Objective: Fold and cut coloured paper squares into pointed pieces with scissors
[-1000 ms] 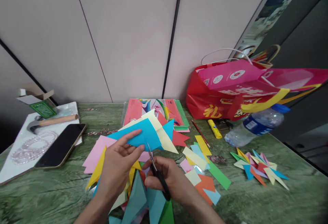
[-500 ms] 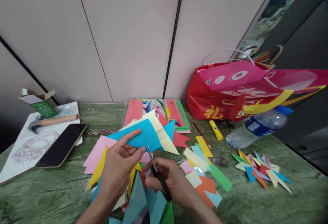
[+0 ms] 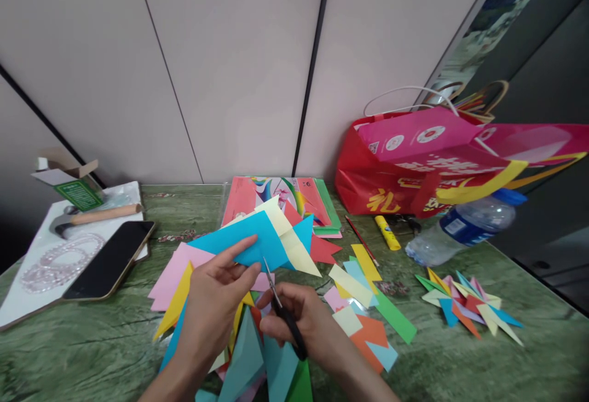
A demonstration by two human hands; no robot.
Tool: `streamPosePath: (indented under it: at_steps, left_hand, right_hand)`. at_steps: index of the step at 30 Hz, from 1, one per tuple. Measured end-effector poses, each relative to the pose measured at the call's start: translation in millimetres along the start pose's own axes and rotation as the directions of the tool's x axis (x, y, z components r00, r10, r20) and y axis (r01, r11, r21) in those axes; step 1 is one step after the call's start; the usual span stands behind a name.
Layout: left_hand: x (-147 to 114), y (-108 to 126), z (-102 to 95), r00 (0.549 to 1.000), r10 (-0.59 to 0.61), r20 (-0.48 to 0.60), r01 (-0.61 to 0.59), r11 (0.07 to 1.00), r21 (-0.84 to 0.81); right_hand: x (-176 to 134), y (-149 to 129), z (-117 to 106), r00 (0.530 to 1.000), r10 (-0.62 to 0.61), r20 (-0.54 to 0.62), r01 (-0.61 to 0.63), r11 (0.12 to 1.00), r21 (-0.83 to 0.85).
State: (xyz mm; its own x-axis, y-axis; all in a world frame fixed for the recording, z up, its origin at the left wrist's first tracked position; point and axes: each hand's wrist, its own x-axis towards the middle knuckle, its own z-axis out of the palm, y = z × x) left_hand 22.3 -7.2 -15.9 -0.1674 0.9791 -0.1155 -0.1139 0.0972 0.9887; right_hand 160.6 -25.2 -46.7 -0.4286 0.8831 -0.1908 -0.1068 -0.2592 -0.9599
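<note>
- I've got L hand [image 3: 216, 288] half-closed, gripping blue paper [image 3: 248, 230] over the paper pile [image 3: 242, 356].
- My R hand [image 3: 306, 316]: curled round scissors [image 3: 291, 327] (slim blades, tips at paper's lower edge).

We see soft, fairly even light on the pale wall [image 3: 239, 70], darker side edges, and wide-angle stretching of the bag [image 3: 414, 169].

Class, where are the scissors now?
In the head view, the black-handled scissors are at lower centre, in the right hand, meeting the lower edge of the blue paper in the left hand.
</note>
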Motion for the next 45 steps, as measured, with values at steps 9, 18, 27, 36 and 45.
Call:
streamPosePath:
  at_steps: [9, 18, 27, 36, 45]
  left_hand:
    - [0, 2, 1.9, 1.000, -0.007, -0.007, 0.007, 1.000, -0.028]
    - [-1, -1, 0.1, 1.000, -0.018, -0.003, 0.018, 0.999, -0.051]
    - [0, 3, 3.0, 0.998, -0.014, -0.056, 0.009, 0.996, -0.085]
    - [-4, -4, 2.7, 0.999, -0.004, 0.042, 0.004, 1.000, 0.005]
    - [-5, -1, 3.7, 0.999, 0.009, 0.034, -0.009, 1.000, 0.003]
  right_hand:
    - [0, 3, -1, 1.000, -0.003, -0.013, 0.002, 0.999, -0.041]
    - [1, 13, -2, 1.000, -0.020, -0.014, 0.020, 1.000, -0.016]
    - [2, 5, 2, 0.998, 0.053, -0.043, -0.053, 0.999, -0.010]
    - [0, 1, 1, 0.999, -0.001, -0.035, 0.006, 0.991, 0.131]
    - [0, 0, 0, 0.999, 0.010, -0.050, -0.007, 0.998, 0.056]
